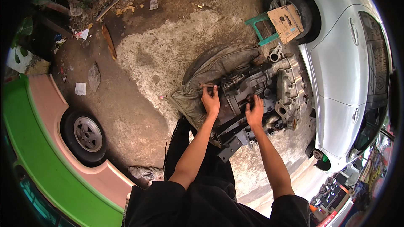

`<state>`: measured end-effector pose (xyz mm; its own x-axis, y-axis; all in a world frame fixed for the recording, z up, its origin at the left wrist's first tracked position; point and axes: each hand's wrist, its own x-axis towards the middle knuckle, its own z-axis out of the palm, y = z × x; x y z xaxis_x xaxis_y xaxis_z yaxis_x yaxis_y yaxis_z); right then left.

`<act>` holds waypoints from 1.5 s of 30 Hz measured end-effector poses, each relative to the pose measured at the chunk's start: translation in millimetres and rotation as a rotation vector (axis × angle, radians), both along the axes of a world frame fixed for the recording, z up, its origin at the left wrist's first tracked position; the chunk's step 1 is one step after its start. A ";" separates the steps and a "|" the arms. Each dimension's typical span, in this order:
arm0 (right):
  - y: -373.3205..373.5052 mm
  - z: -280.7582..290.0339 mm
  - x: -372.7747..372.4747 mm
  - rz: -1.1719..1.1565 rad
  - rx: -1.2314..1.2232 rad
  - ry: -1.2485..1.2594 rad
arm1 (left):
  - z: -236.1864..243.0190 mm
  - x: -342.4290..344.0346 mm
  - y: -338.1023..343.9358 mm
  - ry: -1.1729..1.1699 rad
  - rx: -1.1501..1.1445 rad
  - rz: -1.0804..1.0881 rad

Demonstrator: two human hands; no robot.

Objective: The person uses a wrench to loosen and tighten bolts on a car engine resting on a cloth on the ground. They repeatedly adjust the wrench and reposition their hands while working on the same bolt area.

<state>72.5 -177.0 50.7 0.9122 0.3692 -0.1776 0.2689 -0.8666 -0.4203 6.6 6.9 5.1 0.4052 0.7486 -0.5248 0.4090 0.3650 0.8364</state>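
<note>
A greasy engine block (243, 93) lies on a dark cloth-covered tyre on the ground in front of me. My left hand (210, 101) is at its left side, thumb and fingers closed around a short brown rod-like piece (203, 85) that points left, away from the block. Over the middle of the block is my right hand (255, 112), its fingers bent down among the dark parts. Whatever they grip there is too small and dark to make out. A lighter metal cylinder head (289, 85) with round ports sits along the block's right side.
A silver car (332, 63) stands close on the right. Beside its wheel is a green stool (264, 28) with a cardboard piece (286, 23) on top. A green and pink vehicle (46, 113) is at the left. Litter and a wooden plank (109, 42) lie on the ground beyond.
</note>
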 end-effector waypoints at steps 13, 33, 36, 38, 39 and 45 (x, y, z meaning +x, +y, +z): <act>2.5 -0.7 -4.7 0.036 0.061 -0.191 | 4.3 6.0 -10.8 -0.058 0.035 0.072; 8.1 5.8 -4.7 0.012 0.028 -0.152 | -15.0 13.8 15.5 0.158 0.129 -0.284; 4.6 8.4 -2.6 0.046 0.068 -0.071 | -47.1 33.7 35.8 0.114 -0.232 -0.189; 8.0 7.7 -3.3 0.020 0.060 -0.106 | -65.8 45.4 44.2 0.228 -0.508 -0.112; 9.0 8.2 -3.2 0.002 0.064 -0.115 | -73.8 40.3 58.2 0.076 -0.705 -0.262; 13.2 15.0 -5.0 0.022 0.109 -0.184 | -74.2 42.3 71.6 0.078 -0.653 -0.392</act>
<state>67.5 -163.8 65.7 0.9169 0.3977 0.0329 0.3684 -0.8117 -0.4533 48.9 78.5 -69.1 0.5208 0.0857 -0.8494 0.6593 0.5917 0.4639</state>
